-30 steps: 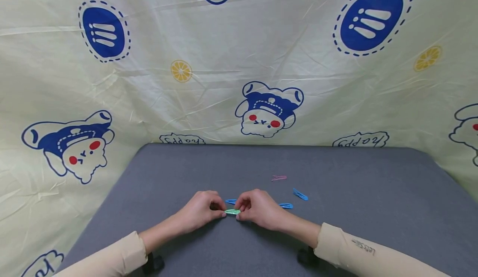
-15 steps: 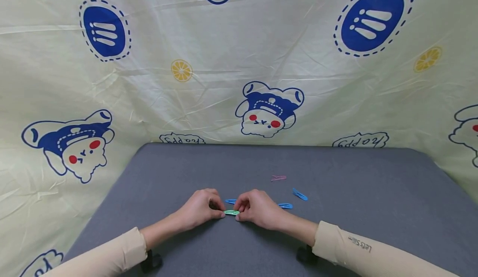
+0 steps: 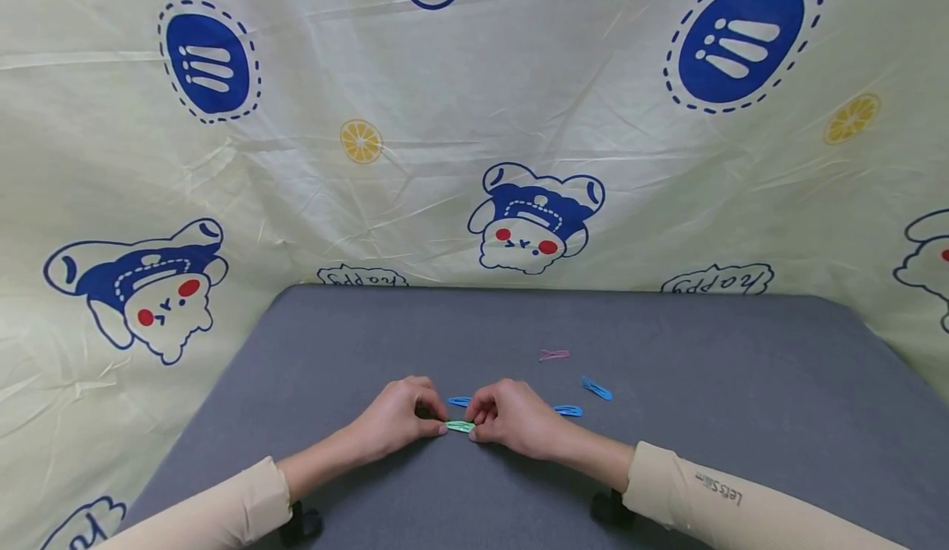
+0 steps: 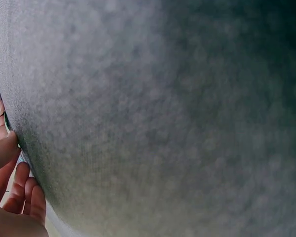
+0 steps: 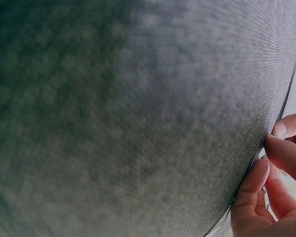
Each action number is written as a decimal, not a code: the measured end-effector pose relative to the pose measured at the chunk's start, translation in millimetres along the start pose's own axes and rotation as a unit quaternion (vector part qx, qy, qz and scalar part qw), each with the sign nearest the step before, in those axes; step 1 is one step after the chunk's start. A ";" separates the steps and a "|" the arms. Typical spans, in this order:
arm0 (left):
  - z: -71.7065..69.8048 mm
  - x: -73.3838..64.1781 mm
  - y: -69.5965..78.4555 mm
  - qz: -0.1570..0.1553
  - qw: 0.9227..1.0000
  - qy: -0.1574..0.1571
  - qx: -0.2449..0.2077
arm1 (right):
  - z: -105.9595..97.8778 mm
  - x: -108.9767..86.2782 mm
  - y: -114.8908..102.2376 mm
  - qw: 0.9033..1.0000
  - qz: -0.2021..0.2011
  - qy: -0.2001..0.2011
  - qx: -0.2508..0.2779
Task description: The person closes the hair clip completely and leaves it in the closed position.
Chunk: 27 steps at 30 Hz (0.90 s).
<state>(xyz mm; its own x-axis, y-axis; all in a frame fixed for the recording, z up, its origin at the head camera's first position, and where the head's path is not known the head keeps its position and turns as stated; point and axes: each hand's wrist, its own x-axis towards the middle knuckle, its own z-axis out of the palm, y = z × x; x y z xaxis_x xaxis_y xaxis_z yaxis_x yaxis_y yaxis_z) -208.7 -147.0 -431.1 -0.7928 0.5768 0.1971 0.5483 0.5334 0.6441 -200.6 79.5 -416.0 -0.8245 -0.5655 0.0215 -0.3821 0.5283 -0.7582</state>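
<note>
A light green snap hair clip (image 3: 460, 426) lies crosswise between the two hands in the head view, just at the tabletop. My left hand (image 3: 400, 417) pinches its left end between thumb and index finger. At the other end, the thumb and fingers of my right hand (image 3: 515, 420) grip it. Right behind the green clip is a blue hair clip (image 3: 459, 401), partly covered by the right hand. Both wrist views catch only fingers at the edge, the left hand (image 4: 15, 197) and the right hand (image 5: 271, 192); the clip is barely visible there.
Another blue hair clip (image 3: 568, 411) lies just right of the right hand, and a further blue clip (image 3: 596, 388) sits slanted beyond it. Farther back is a pink hair clip (image 3: 554, 355). A patterned cloth (image 3: 415, 204) hangs behind the dark grey table (image 3: 704, 385).
The green hair clip has shifted very slightly toward the person, and its tilt has changed a little. Both hands keep hold of its ends in nearly the same place.
</note>
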 end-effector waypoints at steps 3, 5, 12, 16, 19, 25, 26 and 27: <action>0.3 -0.2 0.8 -0.005 1.000 0.000 0.001 | -0.2 -0.2 0.3 1.000 -0.001 -0.001 -0.002; 0.3 -0.3 1.3 -0.010 1.000 -0.002 0.003 | -0.5 -0.3 0.4 1.000 -0.001 -0.002 -0.002; -0.1 -0.1 2.5 -0.017 1.000 -0.007 -0.002 | -2.1 -0.8 1.0 1.000 0.001 -0.010 0.005; -1.3 1.0 2.5 -0.020 1.000 -0.019 -0.006 | -3.8 -2.2 1.3 1.000 0.004 -0.015 0.016; -4.0 2.8 2.8 -0.029 0.999 -0.034 -0.024 | -5.4 -4.1 0.9 0.999 0.008 -0.019 0.025; -9.1 5.2 3.2 -0.039 0.998 -0.034 -0.044 | -11.8 -9.0 -1.1 0.999 -0.002 -0.018 0.045; -9.5 5.5 3.3 -0.037 0.998 -0.030 -0.042 | -13.7 -10.0 -1.7 0.999 -0.006 -0.016 0.047; -10.1 5.9 3.7 -0.036 0.998 -0.025 -0.039 | -15.8 -11.2 -2.7 0.999 -0.008 -0.013 0.050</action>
<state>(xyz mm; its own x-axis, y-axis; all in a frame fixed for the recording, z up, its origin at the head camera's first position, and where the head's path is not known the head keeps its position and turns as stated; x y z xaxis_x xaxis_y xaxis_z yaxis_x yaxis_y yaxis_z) -214.1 -147.9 -420.1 -0.8143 0.5695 0.1121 0.4661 0.5266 0.7109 -197.0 94.4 -403.9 -0.8073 -0.5898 0.0179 -0.3505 0.4549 -0.8186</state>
